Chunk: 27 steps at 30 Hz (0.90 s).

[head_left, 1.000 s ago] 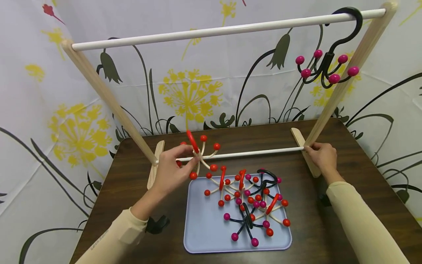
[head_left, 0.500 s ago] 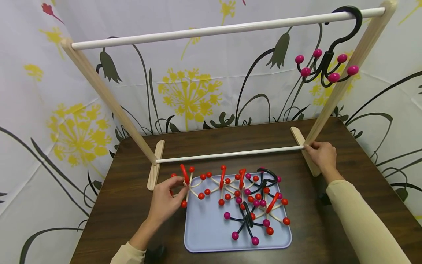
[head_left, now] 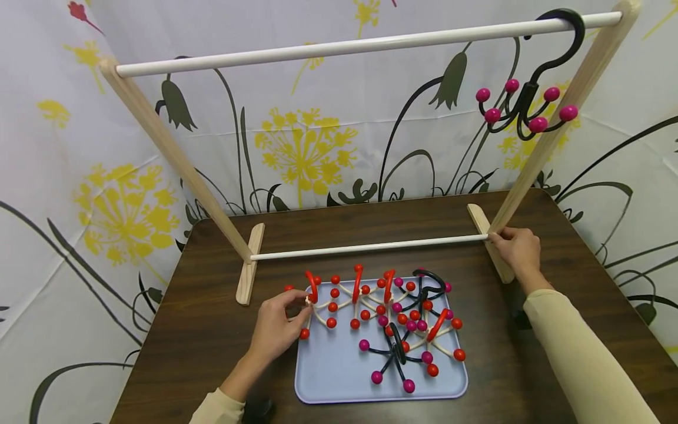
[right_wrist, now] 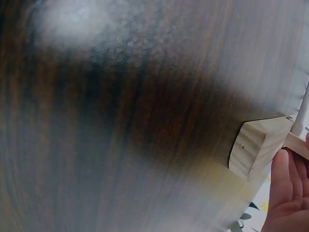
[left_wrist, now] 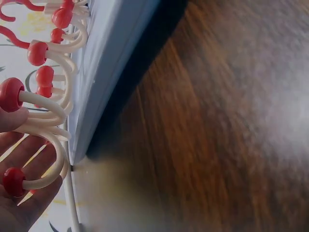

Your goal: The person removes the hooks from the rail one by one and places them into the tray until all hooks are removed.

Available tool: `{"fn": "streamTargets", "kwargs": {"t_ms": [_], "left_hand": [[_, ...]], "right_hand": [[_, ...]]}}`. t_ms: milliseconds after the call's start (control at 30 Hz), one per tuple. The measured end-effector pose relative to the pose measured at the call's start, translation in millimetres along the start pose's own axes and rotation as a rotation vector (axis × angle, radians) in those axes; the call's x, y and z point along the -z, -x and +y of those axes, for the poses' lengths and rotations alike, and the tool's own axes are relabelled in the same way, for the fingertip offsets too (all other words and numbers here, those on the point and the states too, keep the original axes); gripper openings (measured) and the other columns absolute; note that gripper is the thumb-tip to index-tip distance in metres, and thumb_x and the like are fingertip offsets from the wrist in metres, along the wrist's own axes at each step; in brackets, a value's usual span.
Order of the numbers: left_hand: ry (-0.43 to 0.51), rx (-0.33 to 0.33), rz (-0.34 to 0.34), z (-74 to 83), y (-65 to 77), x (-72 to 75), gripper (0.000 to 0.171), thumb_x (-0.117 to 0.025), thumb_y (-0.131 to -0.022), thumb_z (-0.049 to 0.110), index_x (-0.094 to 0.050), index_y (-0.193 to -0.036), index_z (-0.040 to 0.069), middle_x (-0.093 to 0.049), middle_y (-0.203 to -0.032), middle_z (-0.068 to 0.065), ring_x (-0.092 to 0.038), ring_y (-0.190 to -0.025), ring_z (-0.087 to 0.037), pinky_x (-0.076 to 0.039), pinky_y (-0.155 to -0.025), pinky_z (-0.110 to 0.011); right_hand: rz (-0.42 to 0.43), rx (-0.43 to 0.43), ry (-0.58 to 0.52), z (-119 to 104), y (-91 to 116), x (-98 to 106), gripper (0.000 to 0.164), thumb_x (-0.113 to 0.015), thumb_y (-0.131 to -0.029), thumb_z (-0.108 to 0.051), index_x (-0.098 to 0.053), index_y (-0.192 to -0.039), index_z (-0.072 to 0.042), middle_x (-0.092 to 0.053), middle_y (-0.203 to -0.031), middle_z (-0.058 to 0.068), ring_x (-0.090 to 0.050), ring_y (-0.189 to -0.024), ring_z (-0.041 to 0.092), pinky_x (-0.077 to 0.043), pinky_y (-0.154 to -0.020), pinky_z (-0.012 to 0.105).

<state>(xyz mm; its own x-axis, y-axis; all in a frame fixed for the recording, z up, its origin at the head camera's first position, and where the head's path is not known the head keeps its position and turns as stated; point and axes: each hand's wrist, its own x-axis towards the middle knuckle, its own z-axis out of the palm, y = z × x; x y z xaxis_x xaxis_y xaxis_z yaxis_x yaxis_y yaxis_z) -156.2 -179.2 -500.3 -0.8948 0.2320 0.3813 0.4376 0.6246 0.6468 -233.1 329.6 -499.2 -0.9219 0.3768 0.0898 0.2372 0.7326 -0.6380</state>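
Observation:
My left hand (head_left: 278, 327) pinches a multi-armed hanger with a red hook (head_left: 313, 287), cream arms and red ball tips. This hanger is at the back left corner of the pale blue tray (head_left: 325, 374); in the left wrist view its curved cream arm (left_wrist: 46, 104) shows beside the tray's wall. On the right, my right hand (head_left: 519, 253) grips the bottom of the right post (head_left: 521, 182) of a wooden rack, just above its wooden foot (right_wrist: 253, 147). A black hanger with pink ball tips (head_left: 524, 109) hangs from the rack's white top bar (head_left: 339, 52).
More hangers crowd the tray's back and right: cream ones with red hooks (head_left: 357, 285) and black ones with pink balls (head_left: 394, 347). A white lower bar (head_left: 371, 248) crosses behind the tray, low over the dark wooden table (head_left: 185, 353). A flowered cloth (head_left: 212, 147) hangs behind.
My left hand has lowered the red-hooked hanger from in front of the lower bar to the tray's back left corner, then shifted slightly right. My right hand has stayed at the post.

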Motion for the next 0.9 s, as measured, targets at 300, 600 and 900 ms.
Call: {"fn": "streamTargets", "kwargs": {"t_ms": [300, 600, 900], "left_hand": [[0.008, -0.01, -0.02, 1.3, -3.4, -7.9, 0.022, -0.083, -0.076, 0.004, -0.073, -0.093, 0.014, -0.072, -0.086, 0.004, -0.07, -0.08, -0.016, -0.057, -0.073, -0.04], [0.021, 0.022, -0.043, 4.8, -5.4, -16.7, 0.022, -0.082, -0.077, 0.004, -0.073, -0.094, 0.014, -0.072, -0.088, 0.003, -0.07, -0.082, -0.013, -0.057, -0.071, -0.039], [0.004, 0.032, -0.04, 6.3, -5.8, -21.8, 0.021, -0.082, -0.076, 0.005, -0.073, -0.093, 0.015, -0.073, -0.088, 0.004, -0.069, -0.082, -0.008, -0.057, -0.076, -0.033]], "right_hand": [[0.004, -0.003, 0.001, 0.5, 0.5, -0.1, 0.041, -0.063, -0.095, -0.032, -0.07, -0.113, 0.004, -0.068, -0.107, 0.026, -0.056, -0.107, 0.048, -0.045, -0.087, 0.058], [0.001, -0.006, 0.003, 1.0, 0.0, 0.3, 0.042, -0.062, -0.096, -0.032, -0.069, -0.116, 0.004, -0.068, -0.108, 0.026, -0.055, -0.108, 0.048, -0.044, -0.088, 0.058], [0.014, 0.015, -0.002, 1.0, -0.1, 0.0, 0.038, -0.063, -0.096, -0.03, -0.071, -0.111, 0.004, -0.069, -0.104, 0.025, -0.057, -0.104, 0.047, -0.045, -0.085, 0.057]]}}
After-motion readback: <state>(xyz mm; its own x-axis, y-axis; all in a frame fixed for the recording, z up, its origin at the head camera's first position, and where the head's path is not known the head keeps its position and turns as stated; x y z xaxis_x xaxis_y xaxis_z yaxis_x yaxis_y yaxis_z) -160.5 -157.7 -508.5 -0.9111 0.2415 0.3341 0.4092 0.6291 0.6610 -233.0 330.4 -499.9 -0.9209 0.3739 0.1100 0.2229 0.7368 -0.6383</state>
